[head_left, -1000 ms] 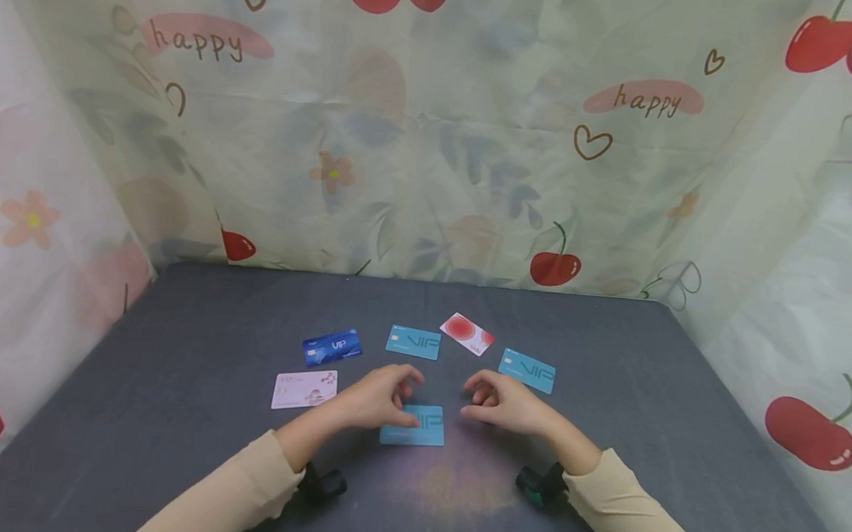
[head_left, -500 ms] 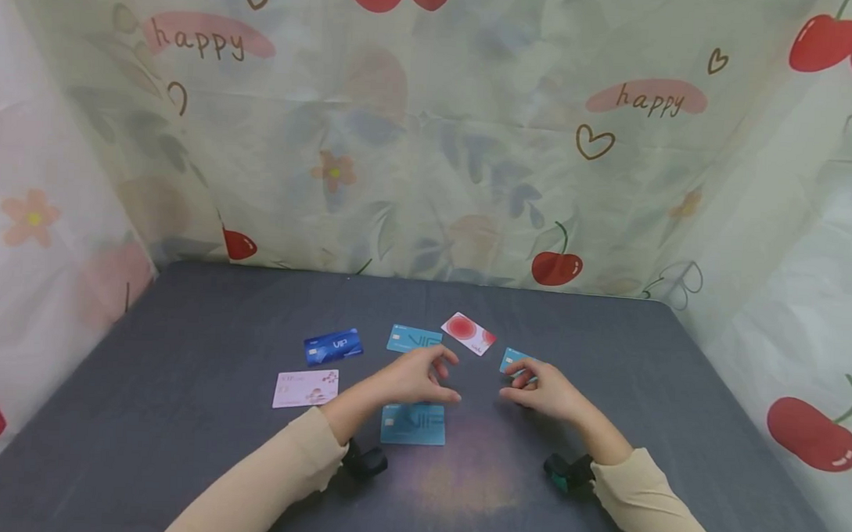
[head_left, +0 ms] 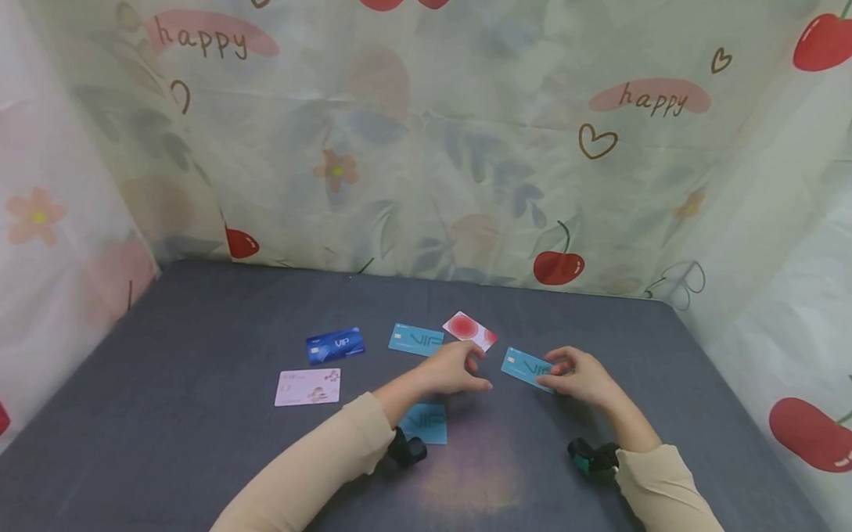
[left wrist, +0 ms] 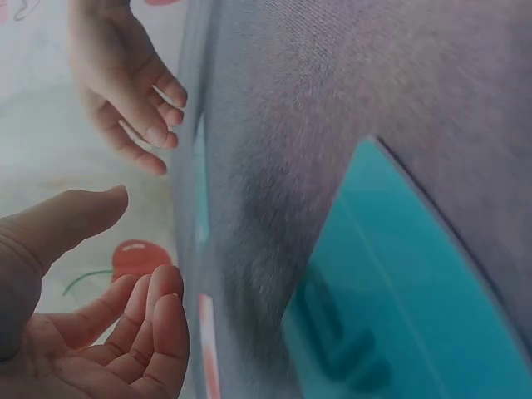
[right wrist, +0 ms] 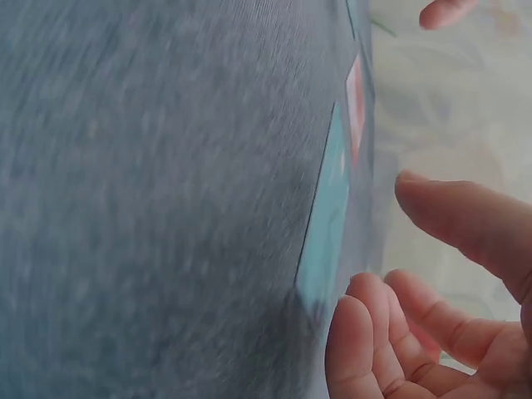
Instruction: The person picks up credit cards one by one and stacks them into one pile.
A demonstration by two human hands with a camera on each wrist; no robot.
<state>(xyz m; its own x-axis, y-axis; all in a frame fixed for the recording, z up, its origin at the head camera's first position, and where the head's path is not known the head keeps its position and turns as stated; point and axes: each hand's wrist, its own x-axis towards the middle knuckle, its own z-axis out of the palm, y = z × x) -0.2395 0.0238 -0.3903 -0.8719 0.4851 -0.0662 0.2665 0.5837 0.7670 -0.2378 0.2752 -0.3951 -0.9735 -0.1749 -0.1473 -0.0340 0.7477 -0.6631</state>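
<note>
Right hand point(head_left: 582, 377) released, fingers loosely bent, at right end of rightmost light-blue VIP card point(head_left: 524, 366) on dark table point(head_left: 180, 445); contact unclear. Left hand point(head_left: 450, 370) likewise grasping nothing, near red-and-white card point(head_left: 464, 327), forearm partly hiding nearest light-blue VIP card point(head_left: 430, 425). Dark-blue VIP card point(head_left: 335, 346), pink card point(head_left: 307, 387) farther left.

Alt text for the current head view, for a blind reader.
A person's right hand hovers over a light-blue card, the left hand near a red-and-white card, nothing in either grip. Two more light-blue cards, a dark-blue card and a pink card lie on the dark table, before a cherry-print curtain.
</note>
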